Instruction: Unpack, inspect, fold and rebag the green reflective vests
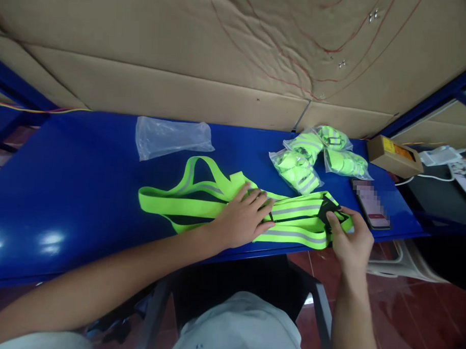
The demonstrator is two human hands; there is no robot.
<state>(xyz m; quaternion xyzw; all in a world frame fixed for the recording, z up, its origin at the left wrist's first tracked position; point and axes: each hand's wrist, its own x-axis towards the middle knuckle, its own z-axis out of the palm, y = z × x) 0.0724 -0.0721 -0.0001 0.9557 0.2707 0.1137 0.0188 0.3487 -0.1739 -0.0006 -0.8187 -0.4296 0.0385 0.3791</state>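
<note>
A neon green strap harness (300,209) with grey reflective stripes lies stretched along the front of the blue table. Its left end forms loose loops, one of them standing up. My left hand (247,218) rests flat on the middle of the straps, fingers spread. At the right end, my right hand (351,237) pinches a black piece (325,208) of the harness between thumb and fingers. Part of that piece is hidden by the fingers.
Behind the harness, the blue table (83,189) holds an empty clear bag (173,138), several bagged green straps (299,169), a phone (370,203) and a cardboard box (394,155). A cardboard-covered wall (182,86) rises along the back edge.
</note>
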